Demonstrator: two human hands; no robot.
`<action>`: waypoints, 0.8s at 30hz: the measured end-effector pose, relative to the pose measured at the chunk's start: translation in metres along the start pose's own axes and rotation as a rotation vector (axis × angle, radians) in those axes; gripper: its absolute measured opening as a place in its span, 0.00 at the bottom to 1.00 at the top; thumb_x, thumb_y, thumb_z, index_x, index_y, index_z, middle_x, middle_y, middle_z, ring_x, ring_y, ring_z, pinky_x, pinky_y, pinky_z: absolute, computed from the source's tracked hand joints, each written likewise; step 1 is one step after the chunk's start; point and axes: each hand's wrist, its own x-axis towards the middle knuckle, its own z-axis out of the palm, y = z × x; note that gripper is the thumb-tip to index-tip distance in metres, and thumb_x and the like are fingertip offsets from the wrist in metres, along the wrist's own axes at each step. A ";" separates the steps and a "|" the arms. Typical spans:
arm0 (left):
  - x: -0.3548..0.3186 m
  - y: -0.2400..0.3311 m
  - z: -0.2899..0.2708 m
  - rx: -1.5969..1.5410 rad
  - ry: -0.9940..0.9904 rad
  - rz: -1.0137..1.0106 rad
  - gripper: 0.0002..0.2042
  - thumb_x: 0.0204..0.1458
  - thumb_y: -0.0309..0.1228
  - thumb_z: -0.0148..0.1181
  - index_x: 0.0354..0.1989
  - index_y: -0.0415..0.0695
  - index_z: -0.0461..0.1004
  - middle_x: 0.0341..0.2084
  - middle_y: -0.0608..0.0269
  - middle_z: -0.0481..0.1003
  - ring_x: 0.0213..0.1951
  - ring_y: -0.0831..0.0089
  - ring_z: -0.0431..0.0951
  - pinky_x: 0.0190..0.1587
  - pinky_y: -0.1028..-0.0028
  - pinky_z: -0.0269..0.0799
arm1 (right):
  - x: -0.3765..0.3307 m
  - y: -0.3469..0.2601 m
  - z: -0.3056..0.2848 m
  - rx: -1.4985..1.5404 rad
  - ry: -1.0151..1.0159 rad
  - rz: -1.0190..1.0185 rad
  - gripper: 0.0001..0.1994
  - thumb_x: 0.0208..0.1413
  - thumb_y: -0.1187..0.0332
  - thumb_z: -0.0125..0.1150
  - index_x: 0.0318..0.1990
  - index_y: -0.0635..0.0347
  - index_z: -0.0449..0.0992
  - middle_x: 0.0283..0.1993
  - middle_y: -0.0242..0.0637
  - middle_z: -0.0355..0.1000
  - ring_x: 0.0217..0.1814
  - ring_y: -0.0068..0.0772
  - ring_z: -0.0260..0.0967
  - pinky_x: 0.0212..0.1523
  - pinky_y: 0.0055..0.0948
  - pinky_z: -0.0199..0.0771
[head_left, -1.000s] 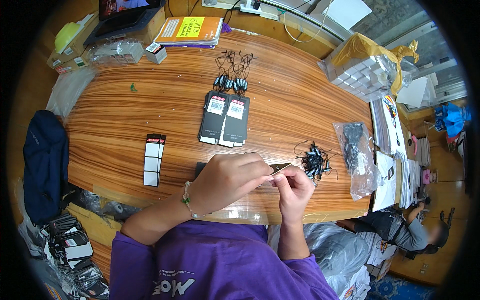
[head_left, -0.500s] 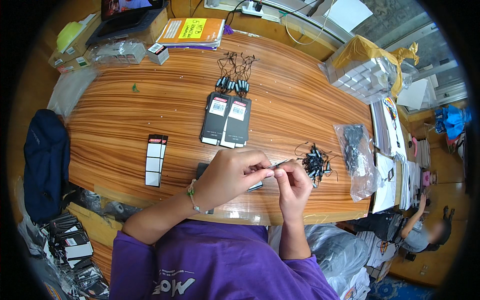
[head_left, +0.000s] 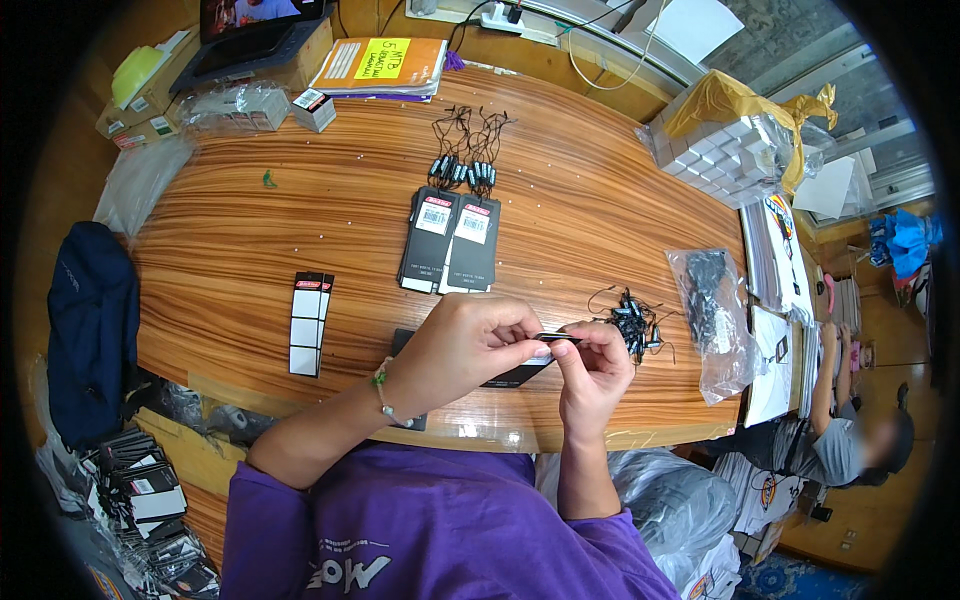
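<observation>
2 hands meet just below the middle of the frame, above the near edge of the wooden table [head_left: 600,200]. Her left hand [head_left: 468,340] is curled, its fingertips pinched on a thin black tag [head_left: 556,337], and the right hand [head_left: 592,372] closes on the same tag from the other side, thumb and forefinger tight (what else it may grip, I cannot tell). Beneath the hands, a flat black card [head_left: 505,376] lies on the table, mostly hidden. Just right of the hands sits a small heap of black string fasteners [head_left: 632,322], and further right a clear plastic bag [head_left: 712,318] of dark pieces. At centre, 2 stacks of black tags [head_left: 450,243] lie side by side, with a bundle of corded fasteners [head_left: 466,160] above them. Left of centre lies a strip of white labels [head_left: 308,322]. Another person [head_left: 840,440] sits at lower right.
</observation>
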 end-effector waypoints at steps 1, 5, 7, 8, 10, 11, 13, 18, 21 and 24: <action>0.000 0.000 0.001 -0.009 0.005 -0.007 0.05 0.45 0.23 0.61 0.27 0.34 0.73 0.21 0.65 0.73 0.25 0.86 0.73 0.25 0.85 0.69 | 0.000 0.001 -0.001 -0.007 -0.008 0.007 0.09 0.44 0.78 0.64 0.33 0.66 0.71 0.31 0.30 0.69 0.27 0.13 0.60 0.27 0.12 0.59; -0.001 -0.006 0.004 0.159 0.056 0.132 0.05 0.43 0.25 0.62 0.27 0.37 0.73 0.21 0.63 0.73 0.24 0.79 0.74 0.25 0.81 0.70 | 0.004 -0.003 0.001 0.104 -0.045 0.075 0.07 0.47 0.74 0.61 0.33 0.65 0.71 0.33 0.33 0.69 0.31 0.18 0.63 0.33 0.15 0.62; -0.001 -0.008 0.005 0.400 0.100 0.359 0.05 0.42 0.27 0.61 0.26 0.40 0.73 0.21 0.62 0.73 0.24 0.72 0.75 0.24 0.78 0.70 | 0.007 0.000 -0.007 0.161 -0.149 0.169 0.07 0.50 0.71 0.58 0.33 0.65 0.71 0.34 0.34 0.69 0.35 0.20 0.64 0.38 0.20 0.63; -0.002 -0.009 0.006 0.444 0.113 0.420 0.04 0.42 0.26 0.60 0.26 0.41 0.73 0.21 0.63 0.73 0.24 0.71 0.75 0.24 0.77 0.70 | 0.008 0.000 -0.010 0.188 -0.201 0.216 0.07 0.52 0.69 0.57 0.33 0.66 0.71 0.34 0.35 0.69 0.37 0.22 0.64 0.41 0.22 0.63; -0.004 -0.010 0.009 0.532 0.140 0.541 0.04 0.41 0.26 0.59 0.26 0.42 0.73 0.22 0.64 0.72 0.25 0.69 0.74 0.25 0.76 0.70 | 0.010 -0.002 -0.013 0.269 -0.261 0.251 0.07 0.52 0.69 0.56 0.32 0.66 0.71 0.34 0.38 0.69 0.38 0.24 0.64 0.42 0.23 0.62; -0.004 -0.012 0.009 0.576 0.138 0.579 0.04 0.41 0.26 0.58 0.27 0.42 0.73 0.22 0.64 0.72 0.25 0.70 0.74 0.25 0.76 0.70 | 0.010 -0.004 -0.014 0.309 -0.290 0.268 0.07 0.52 0.69 0.55 0.32 0.65 0.71 0.35 0.39 0.69 0.38 0.26 0.64 0.43 0.24 0.62; -0.004 -0.014 0.009 0.664 0.136 0.655 0.05 0.40 0.25 0.56 0.27 0.43 0.73 0.22 0.65 0.71 0.24 0.71 0.74 0.25 0.76 0.70 | 0.011 -0.007 -0.016 0.315 -0.308 0.254 0.07 0.52 0.70 0.54 0.31 0.65 0.71 0.34 0.41 0.68 0.39 0.28 0.64 0.44 0.26 0.62; -0.004 -0.013 0.009 0.704 0.013 0.708 0.06 0.41 0.25 0.55 0.30 0.42 0.72 0.23 0.65 0.71 0.25 0.72 0.74 0.25 0.76 0.71 | 0.019 -0.013 -0.021 0.496 -0.019 0.131 0.04 0.54 0.71 0.51 0.32 0.61 0.67 0.30 0.37 0.66 0.35 0.29 0.62 0.45 0.31 0.62; -0.009 -0.020 0.012 0.656 -0.004 0.605 0.12 0.41 0.28 0.59 0.36 0.42 0.73 0.24 0.62 0.73 0.26 0.71 0.76 0.26 0.76 0.71 | 0.038 -0.034 -0.032 0.782 -0.019 0.121 0.05 0.58 0.67 0.47 0.36 0.56 0.63 0.25 0.29 0.60 0.29 0.25 0.58 0.41 0.30 0.61; -0.013 -0.017 0.010 0.552 0.022 0.449 0.19 0.41 0.32 0.62 0.44 0.42 0.70 0.28 0.59 0.75 0.30 0.70 0.76 0.30 0.75 0.72 | 0.055 -0.055 -0.019 0.707 -0.211 0.109 0.05 0.58 0.68 0.48 0.35 0.58 0.64 0.23 0.29 0.59 0.23 0.22 0.53 0.30 0.24 0.56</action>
